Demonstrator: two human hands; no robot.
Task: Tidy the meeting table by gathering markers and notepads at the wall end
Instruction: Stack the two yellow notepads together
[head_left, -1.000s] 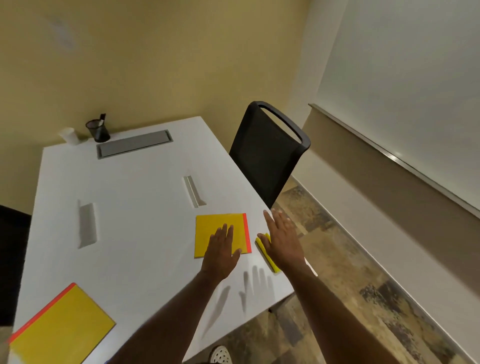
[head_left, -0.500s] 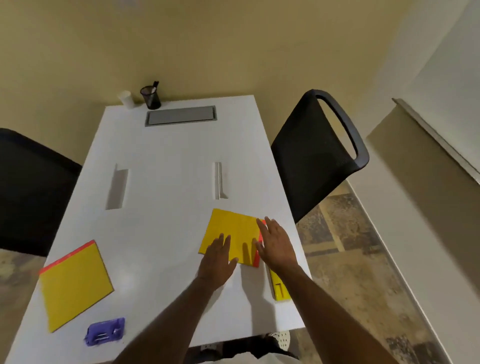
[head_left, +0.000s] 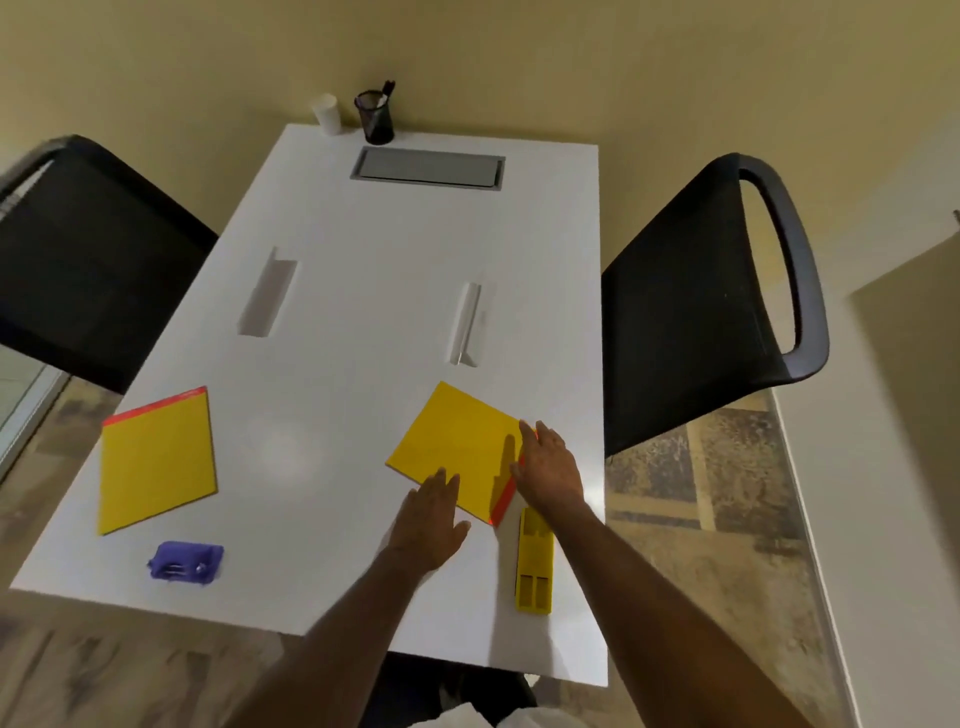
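A yellow notepad with a red binding edge (head_left: 457, 447) lies turned at an angle on the near right of the white table (head_left: 374, 312). My left hand (head_left: 431, 519) lies flat, fingertips on the pad's near edge. At the pad's red edge, my right hand (head_left: 548, 473) rests with its fingers straight. A second yellow notepad (head_left: 156, 460) lies flat at the near left. Just below my right wrist sits a yellow marker holder (head_left: 534, 566). A purple holder (head_left: 187, 562) is near the left front edge.
At the wall end stand a black mesh pen cup (head_left: 375, 120) with a marker in it and a white paper cup (head_left: 327, 113). A grey cable hatch (head_left: 428, 169) lies behind two table slots. Black chairs flank the table on the left (head_left: 88, 260) and right (head_left: 711, 291).
The near-right notepad has been rotated from square to an angle under both hands. My view has swung left and back, bringing the left chair and purple holder into sight.
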